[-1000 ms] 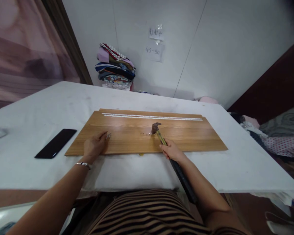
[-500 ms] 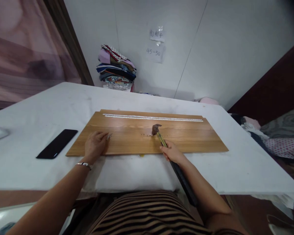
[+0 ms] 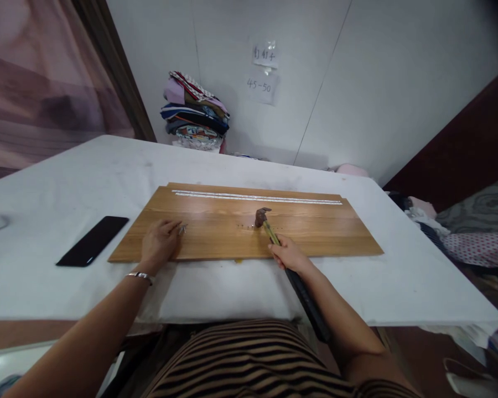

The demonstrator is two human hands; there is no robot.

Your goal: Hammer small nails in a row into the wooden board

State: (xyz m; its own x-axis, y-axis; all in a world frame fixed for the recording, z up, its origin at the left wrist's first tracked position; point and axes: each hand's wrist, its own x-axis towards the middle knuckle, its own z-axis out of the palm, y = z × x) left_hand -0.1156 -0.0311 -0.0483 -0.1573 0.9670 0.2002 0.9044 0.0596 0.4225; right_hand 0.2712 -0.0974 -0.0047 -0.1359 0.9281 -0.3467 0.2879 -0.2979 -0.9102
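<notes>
My right hand (image 3: 289, 254) is wrapped round the handle of a claw hammer (image 3: 262, 217), whose brown head is low over the middle of a wooden board (image 3: 216, 243). Beside the hammer head runs a short row of small nails (image 3: 244, 226) along the board; how deep they sit is too small to tell. On the board's left part rests my left hand (image 3: 160, 243), its fingers bent together around several loose nails (image 3: 183, 228) that stick out past the fingertips. Part of the handle's black end lies alongside my right forearm.
The board lies on a white-covered table (image 3: 108, 171) near its front edge. Two white strips (image 3: 257, 198) run along the board's far side. A black phone (image 3: 93, 241) lies to the left. Folded cloths (image 3: 196, 110) are stacked by the wall at the back.
The whole view has shifted slightly. Both hands, the hammer and the nails keep nearly the same places on the board.
</notes>
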